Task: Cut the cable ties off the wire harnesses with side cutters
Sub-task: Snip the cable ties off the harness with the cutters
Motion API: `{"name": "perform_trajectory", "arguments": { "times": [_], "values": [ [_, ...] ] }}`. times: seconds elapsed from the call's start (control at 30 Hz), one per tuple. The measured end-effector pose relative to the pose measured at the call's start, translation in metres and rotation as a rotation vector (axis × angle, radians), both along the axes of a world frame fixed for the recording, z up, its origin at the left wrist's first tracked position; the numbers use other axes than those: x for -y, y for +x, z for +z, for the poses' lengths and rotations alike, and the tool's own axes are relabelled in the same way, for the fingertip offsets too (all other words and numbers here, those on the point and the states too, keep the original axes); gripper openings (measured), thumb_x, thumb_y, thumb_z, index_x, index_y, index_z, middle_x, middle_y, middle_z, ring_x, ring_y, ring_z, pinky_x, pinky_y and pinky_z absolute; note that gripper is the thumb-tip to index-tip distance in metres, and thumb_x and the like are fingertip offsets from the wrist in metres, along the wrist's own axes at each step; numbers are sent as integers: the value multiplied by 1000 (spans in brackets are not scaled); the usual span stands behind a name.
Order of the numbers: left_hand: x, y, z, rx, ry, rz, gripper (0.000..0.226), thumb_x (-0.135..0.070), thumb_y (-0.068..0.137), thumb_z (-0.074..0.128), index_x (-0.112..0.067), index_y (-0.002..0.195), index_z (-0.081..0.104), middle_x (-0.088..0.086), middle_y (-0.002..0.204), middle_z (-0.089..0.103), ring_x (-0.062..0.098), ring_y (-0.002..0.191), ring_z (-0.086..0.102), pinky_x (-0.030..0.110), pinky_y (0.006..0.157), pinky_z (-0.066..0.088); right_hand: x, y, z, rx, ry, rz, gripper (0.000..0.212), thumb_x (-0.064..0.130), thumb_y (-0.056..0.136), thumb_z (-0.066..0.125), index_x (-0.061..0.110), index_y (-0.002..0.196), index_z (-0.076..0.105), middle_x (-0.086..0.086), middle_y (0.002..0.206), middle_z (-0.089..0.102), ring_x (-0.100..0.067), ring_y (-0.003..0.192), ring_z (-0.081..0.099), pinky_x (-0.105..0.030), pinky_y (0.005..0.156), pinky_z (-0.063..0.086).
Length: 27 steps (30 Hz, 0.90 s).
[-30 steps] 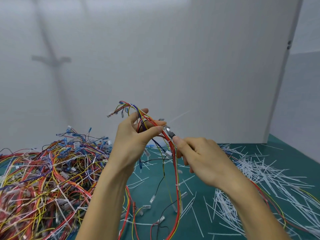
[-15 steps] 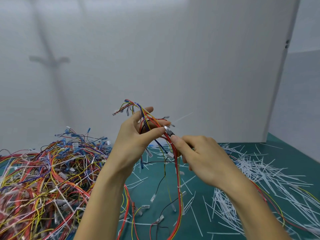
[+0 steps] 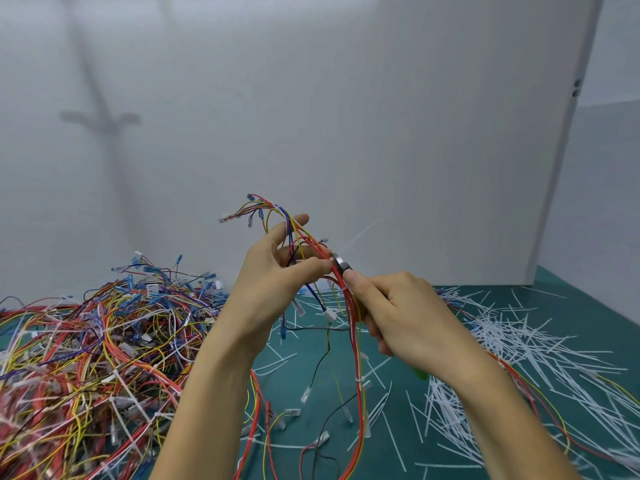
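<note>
Item: wire harness [image 3: 354, 341], multicoloured with red leads dominant, being held up in front of the white partition [image 3: 415, 133], its lower end trailing down to the green mat [image 3: 588, 306]. Left hand [image 3: 273, 282] is pinching the bundle between thumb and forefinger just beside the cutting point, the other fingers spread behind the wires. Right hand [image 3: 408, 317] is gripping the side cutters [image 3: 341, 264], thumb pressing along the top. Only the steel head is showing, plus a green sliver under the palm that is probably a handle. Whether the blades are closing cannot be told. Change over the last second: both hands are sitting marginally higher and the right thumb is lying closer to the left thumb, while the cutter head is staying at the same spot on the red leads. The white cable tie tail [image 3: 362, 232] is still sticking up to the right of that spot, so this tie is probably not severed yet and the cut appears to be in progress. Stock awaiting work: harness pile [image 3: 86, 358] at left, many white ties still showing in it. Waste: cut ties [image 3: 502, 341] spreading over the mat at right, suggesting the job is partway along. Brands, labels, writing: none legible on tool, wires, connectors or partition.
</note>
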State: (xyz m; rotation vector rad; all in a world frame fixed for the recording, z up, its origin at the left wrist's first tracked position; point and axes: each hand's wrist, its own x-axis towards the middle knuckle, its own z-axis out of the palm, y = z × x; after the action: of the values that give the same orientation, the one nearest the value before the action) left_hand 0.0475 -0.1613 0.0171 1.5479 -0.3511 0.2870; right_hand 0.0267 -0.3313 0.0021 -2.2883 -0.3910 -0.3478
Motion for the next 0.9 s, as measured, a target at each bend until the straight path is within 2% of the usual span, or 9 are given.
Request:
{"name": "perform_trajectory", "arguments": {
  "times": [0.13,0.3,0.37,0.43,0.5,0.57,0.63,0.73,0.9],
  "values": [
    [-2,2,-1,-46,-30,2,59,9,81,67,-17,131,51,11,84,66,24,88,66,37,94,54,0,3,-4,-38,37,9,68,62,96,36,9,57,53,-5,53,62,-21,43,62,-33,52,52],
    [-3,2,0,-54,-13,-3,63,9,81,67,-16,136,48,12,87,67,24,86,62,42,95,53,-1,4,-6,-66,66,19,64,61,98,36,15,56,52,1,49,60,-14,38,61,-23,43,47],
    [-2,1,0,-45,0,8,63,4,82,71,-16,137,47,9,83,66,23,85,64,39,92,54,-2,2,-5,-74,66,22,64,61,97,36,14,57,53,1,48,59,-14,38,60,-25,43,48],
    [-1,0,0,-33,24,41,62,-3,81,75,-16,136,48,16,88,70,22,86,67,37,90,54,-4,1,-4,-61,53,15,67,61,97,35,9,58,53,-5,52,62,-17,39,61,-32,48,51],
    [0,-1,1,-27,37,59,61,-5,81,75,-16,135,49,24,96,69,20,86,68,35,89,55,-5,1,-3,-26,23,-4,71,61,97,34,2,62,53,-12,59,64,-25,47,61,-40,57,54],
    [0,-1,0,-27,34,60,60,-2,81,75,-14,134,50,25,91,68,18,82,67,32,87,55,-6,1,-3,-8,3,-18,73,62,96,33,-1,65,53,-16,62,64,-31,54,61,-45,61,55],
    [-1,-1,0,-31,25,56,58,0,81,75,-13,132,51,16,83,67,17,79,67,31,84,56,-6,1,-4,-32,14,-13,73,63,96,32,1,63,52,-16,61,64,-32,52,60,-44,60,54],
    [-3,-1,1,-37,34,49,56,0,80,75,-13,130,53,9,80,68,16,77,67,24,79,56,-6,3,-7,-137,106,28,65,62,97,35,11,61,52,-4,54,61,-19,40,58,-37,51,53],
    [-6,-2,0,-39,69,43,55,1,80,75,-13,129,54,5,79,73,14,75,69,19,74,55,-5,5,-8,-253,195,92,62,59,98,37,8,69,57,0,54,62,-21,45,61,-35,50,54]
  ]
}}
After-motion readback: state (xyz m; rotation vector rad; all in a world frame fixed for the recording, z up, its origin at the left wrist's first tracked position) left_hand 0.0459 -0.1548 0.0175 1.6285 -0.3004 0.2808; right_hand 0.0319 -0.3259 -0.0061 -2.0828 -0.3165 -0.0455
